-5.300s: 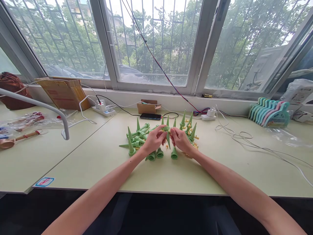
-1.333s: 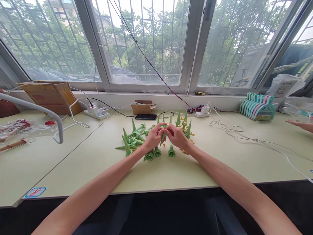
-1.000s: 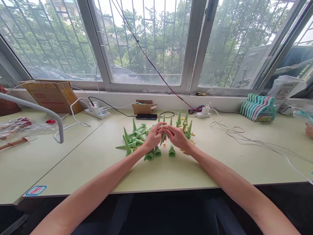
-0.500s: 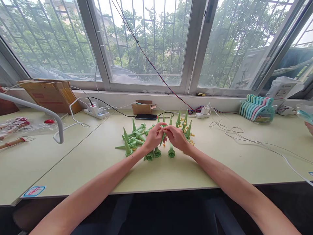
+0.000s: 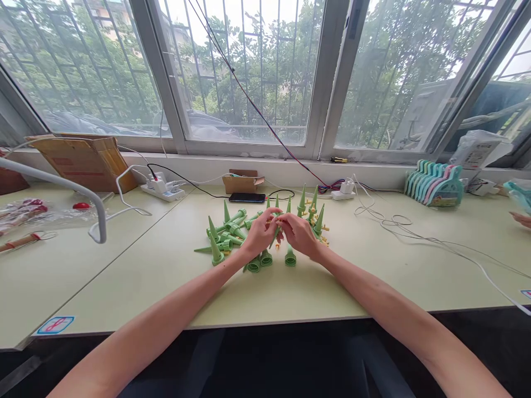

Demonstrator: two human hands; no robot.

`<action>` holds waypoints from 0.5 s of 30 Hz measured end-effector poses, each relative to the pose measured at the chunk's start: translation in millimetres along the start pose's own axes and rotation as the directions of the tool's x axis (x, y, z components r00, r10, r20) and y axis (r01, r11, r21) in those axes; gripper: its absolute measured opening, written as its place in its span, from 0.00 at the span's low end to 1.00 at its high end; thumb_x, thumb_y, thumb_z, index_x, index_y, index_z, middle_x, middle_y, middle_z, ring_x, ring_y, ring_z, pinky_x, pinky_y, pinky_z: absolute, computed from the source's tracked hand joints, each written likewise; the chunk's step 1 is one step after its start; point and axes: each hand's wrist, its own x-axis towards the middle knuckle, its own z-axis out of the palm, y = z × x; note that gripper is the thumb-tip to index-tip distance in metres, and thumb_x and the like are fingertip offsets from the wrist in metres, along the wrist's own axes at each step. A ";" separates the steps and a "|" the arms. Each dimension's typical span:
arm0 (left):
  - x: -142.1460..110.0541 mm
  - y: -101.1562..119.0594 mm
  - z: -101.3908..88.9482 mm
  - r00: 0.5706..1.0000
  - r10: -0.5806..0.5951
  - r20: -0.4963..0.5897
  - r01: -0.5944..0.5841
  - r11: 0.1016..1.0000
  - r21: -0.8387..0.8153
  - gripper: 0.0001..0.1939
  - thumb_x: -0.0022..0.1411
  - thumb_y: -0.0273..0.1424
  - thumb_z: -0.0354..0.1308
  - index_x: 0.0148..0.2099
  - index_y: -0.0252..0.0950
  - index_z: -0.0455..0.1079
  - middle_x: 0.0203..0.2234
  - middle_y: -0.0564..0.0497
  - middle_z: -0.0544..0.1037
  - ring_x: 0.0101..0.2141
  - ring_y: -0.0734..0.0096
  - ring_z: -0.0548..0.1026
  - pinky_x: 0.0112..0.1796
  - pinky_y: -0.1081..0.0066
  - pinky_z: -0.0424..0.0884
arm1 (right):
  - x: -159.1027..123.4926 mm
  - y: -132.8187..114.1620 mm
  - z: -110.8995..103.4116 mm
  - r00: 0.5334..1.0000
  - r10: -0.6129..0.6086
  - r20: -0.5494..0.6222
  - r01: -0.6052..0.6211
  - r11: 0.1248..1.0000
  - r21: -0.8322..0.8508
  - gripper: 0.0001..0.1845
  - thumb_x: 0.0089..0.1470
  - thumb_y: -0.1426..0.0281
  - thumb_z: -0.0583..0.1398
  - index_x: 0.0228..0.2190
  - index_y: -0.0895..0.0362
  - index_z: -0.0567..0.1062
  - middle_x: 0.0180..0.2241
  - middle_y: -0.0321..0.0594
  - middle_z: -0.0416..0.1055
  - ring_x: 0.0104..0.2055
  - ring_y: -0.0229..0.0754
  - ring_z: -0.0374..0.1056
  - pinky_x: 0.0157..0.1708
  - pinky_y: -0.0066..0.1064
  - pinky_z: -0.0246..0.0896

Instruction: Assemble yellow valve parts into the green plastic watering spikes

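Note:
My left hand [image 5: 260, 236] and my right hand [image 5: 299, 234] meet over the pile, fingers closed on one green plastic plant watering spike [image 5: 273, 237]. Its tip points down towards me, and the fingers cover most of the upper part. Loose green spikes [image 5: 234, 228] lie and stand to the left, with two open round ends [image 5: 254, 266] facing me below my left hand. Just below my right hand, another spike [image 5: 290, 258] lies with its open end towards me. To the right stand several spikes [image 5: 318, 222] with small yellow valve pieces [image 5: 326, 228] on them.
Behind the pile are a black phone [image 5: 248, 197] and a small cardboard box [image 5: 243, 181]. A power strip [image 5: 165, 192] stands left, hangers [image 5: 435, 183] right. White cables [image 5: 398, 222] cross the right side. Another person's hand [image 5: 521, 219] shows at the right edge.
Both my hands stay at the same place, still closed on the spike, with only slight finger movement. The other person's hand at the right edge has shifted slightly.

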 end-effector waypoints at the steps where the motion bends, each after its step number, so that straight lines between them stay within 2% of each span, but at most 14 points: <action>1: 0.0 0.3 0.2 1.000 -0.004 0.001 0.004 1.000 -0.004 0.16 0.67 0.36 0.49 0.55 0.39 0.64 0.27 0.55 0.74 0.20 0.75 0.75 0.22 0.75 0.71 | -0.1 0.2 0.4 1.000 0.005 0.004 -0.005 1.000 0.009 0.09 0.66 0.70 0.49 0.37 0.54 0.68 0.25 0.34 0.72 0.24 0.34 0.68 0.29 0.27 0.64; 10: -0.1 3.2 0.5 1.000 -0.029 -0.006 0.029 0.999 -0.032 0.16 0.66 0.35 0.49 0.55 0.38 0.63 0.27 0.55 0.73 0.21 0.74 0.76 0.23 0.74 0.73 | -0.2 1.5 3.3 1.000 0.000 -0.012 0.000 1.000 0.004 0.09 0.66 0.69 0.49 0.36 0.55 0.68 0.25 0.35 0.72 0.24 0.34 0.68 0.29 0.26 0.64; 15: -1.0 4.4 1.8 0.999 -0.040 -0.016 0.040 0.999 -0.028 0.16 0.67 0.36 0.48 0.54 0.38 0.63 0.26 0.55 0.73 0.21 0.74 0.76 0.22 0.76 0.72 | -0.2 -0.2 2.2 0.998 0.058 -0.003 -0.058 0.998 -0.016 0.09 0.66 0.68 0.49 0.37 0.55 0.69 0.25 0.35 0.72 0.24 0.35 0.68 0.30 0.27 0.64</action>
